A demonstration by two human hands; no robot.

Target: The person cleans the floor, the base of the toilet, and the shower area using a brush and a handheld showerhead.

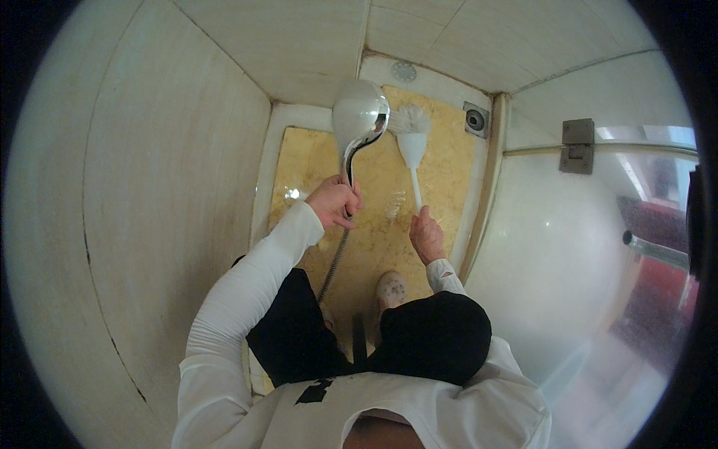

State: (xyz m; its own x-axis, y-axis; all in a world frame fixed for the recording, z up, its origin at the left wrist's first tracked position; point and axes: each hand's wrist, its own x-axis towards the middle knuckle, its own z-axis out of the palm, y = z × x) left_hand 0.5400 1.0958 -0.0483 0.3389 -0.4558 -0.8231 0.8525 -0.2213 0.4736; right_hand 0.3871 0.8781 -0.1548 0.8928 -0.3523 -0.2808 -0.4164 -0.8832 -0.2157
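Observation:
My left hand [335, 203] grips the handle of a chrome hand shower [360, 115], its round head held over the far part of the floor. From the handle, a ribbed metal hose [335, 266] hangs down towards my feet. In my right hand [427, 236] is the thin handle of a white toilet brush [412, 149]. Its round bristle head points away from me, beside the shower head. Whether the bristles touch the floor, I cannot tell. Beneath both lies a wet, yellow marbled floor slab [376, 224] with glints of light on it.
Pale tiled walls [168, 140] close in the left and far sides. A round drain cover [404, 72] and a square floor drain [475, 119] lie in the far border. On the right stands a glass door [555, 241] with a metal hinge [577, 146] and a bar handle [653, 250].

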